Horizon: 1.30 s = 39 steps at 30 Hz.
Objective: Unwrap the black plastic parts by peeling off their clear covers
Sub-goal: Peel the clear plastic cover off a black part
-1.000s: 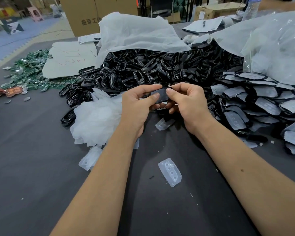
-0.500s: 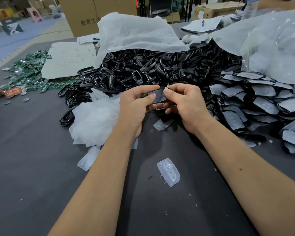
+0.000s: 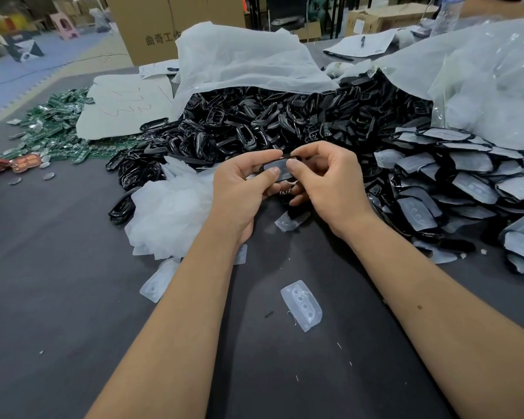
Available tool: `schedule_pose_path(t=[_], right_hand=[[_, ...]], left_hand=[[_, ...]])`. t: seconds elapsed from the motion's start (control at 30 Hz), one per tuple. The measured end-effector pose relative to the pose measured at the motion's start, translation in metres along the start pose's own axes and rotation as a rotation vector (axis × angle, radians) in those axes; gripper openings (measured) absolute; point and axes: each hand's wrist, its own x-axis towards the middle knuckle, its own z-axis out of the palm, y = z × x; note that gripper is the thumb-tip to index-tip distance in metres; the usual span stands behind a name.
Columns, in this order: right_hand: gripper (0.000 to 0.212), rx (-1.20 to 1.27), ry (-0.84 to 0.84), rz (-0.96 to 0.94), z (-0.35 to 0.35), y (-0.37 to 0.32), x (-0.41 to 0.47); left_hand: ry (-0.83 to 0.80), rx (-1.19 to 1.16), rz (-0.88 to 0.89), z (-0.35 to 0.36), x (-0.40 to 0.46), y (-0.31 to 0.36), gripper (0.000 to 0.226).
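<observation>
**Ana:** Black part (image 3: 280, 170) with its clear cover, where was it?

**Ben:** You held it up in both hands, above the grey table (image 3: 58, 297), just in front of the big heap of black parts (image 3: 285, 125).

**Ana:** How were your fingers?

**Ben:** Your left hand (image 3: 239, 192) pinched the left end, thumb below and first finger on top. Your right hand (image 3: 330, 182) pinched the right end the same way. The thumbs sat very close together on the pale cover. I could not tell for sure if the cover had lifted at all; it was small and blurry there.

**Ana:** What lay around?

**Ben:** To your right was a pile of wrapped parts (image 3: 466, 189), all with pale covers on. To your left was a fluffy heap of clear covers (image 3: 170, 213), touching your left wrist. One loose cover (image 3: 301, 305) lay flat on the table between your arms. Another loose one (image 3: 156, 281) lay just beside your left arm.

**Ana:** And far back?

**Ben:** A white bag (image 3: 242, 62) was draped over the black heap. Green boards (image 3: 52, 125) lay far to the left, and a brown box (image 3: 164, 25) stood behind.
</observation>
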Motion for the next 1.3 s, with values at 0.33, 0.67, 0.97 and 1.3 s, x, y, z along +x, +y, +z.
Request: schedule_pose_path(t=[0.33, 0.67, 0.97, 1.3], right_hand=[[0.016, -0.465, -0.103, -0.531, -0.005, -0.004, 0.0], [0.011, 0.08, 0.011, -0.075, 0.0, -0.001, -0.001], [0.018, 0.449, -0.213, 0.215, -0.01, -0.003, 0.006], [0.022, 0.558, -0.178, 0.214, -0.01, 0.002, 0.004]], left_hand=[[0.118, -0.318, -0.195, -0.007, 0.004, 0.014, 0.019], [0.076, -0.373, -0.202, -0.004, 0.005, 0.015, 0.02], [0.079, -0.17, -0.155, -0.002, 0.007, 0.006, 0.01], [0.07, -0.178, -0.182, 0.003, 0.006, 0.007, 0.014]])
